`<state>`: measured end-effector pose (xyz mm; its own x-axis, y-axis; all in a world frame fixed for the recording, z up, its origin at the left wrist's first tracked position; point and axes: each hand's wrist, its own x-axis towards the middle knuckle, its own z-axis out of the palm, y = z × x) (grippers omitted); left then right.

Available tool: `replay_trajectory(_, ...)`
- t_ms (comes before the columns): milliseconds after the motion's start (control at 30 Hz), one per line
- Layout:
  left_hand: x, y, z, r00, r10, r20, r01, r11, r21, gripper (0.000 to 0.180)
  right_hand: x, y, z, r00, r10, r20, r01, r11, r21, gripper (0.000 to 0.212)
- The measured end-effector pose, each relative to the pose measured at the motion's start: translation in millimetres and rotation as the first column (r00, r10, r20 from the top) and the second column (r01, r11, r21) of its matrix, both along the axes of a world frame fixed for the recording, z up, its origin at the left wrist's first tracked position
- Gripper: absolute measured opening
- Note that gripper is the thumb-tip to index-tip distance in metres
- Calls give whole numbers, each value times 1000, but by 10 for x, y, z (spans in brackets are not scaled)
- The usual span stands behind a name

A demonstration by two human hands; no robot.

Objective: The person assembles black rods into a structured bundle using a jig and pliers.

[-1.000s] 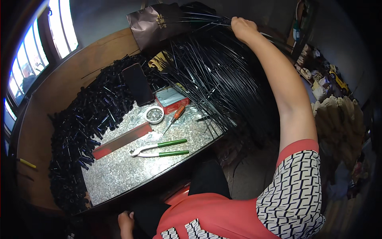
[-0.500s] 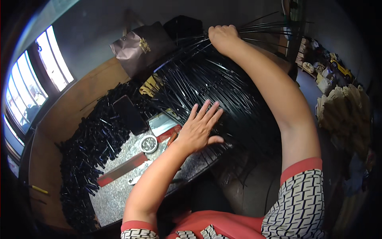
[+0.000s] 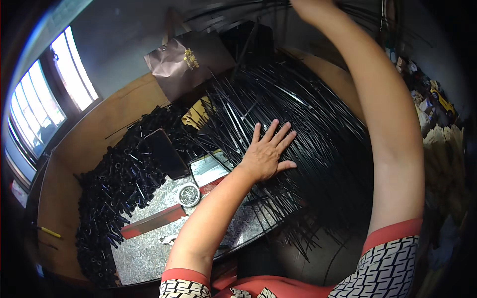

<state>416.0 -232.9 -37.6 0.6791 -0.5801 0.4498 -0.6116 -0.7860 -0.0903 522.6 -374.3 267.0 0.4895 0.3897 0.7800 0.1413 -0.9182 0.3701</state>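
A large heap of long, thin black rods (image 3: 318, 134) lies across the right half of the worktable. My left hand (image 3: 266, 156) rests on the heap with its fingers spread. At the top edge of the view, my right hand (image 3: 315, 11) is raised above the far side of the heap, partly cut off by the picture's edge. It grips a bundle of black rods (image 3: 365, 11) that stick out on both sides and look blurred. The ends of the gripped fingers are out of sight.
Short black tubular pieces (image 3: 117, 184) are piled on the left. Near them lie a dark phone (image 3: 168, 153), a round dish (image 3: 189, 194), and a red-edged metal strip (image 3: 153, 222). A brown paper bag (image 3: 191, 74) stands at the back, by the wooden rim (image 3: 119, 102).
My right hand has risen away with the gripped rods, toward the top edge. My left hand stays spread over the heap. The heap beneath shows more fully, and the view has shifted slightly.
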Motion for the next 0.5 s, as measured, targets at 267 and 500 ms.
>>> replay_trajectory(267, -134, 93, 31, 997, 5, 72, -1, 999, -44, 79, 36, 192, -219, 957, 55, -285, -43, 998, 48, 24)
replay_trajectory(500, -495, 321, 173, 972, -100, 211, 161, 940, -299, 65, -303, 527, -293, 870, 350, -349, -284, 932, 225, 31)
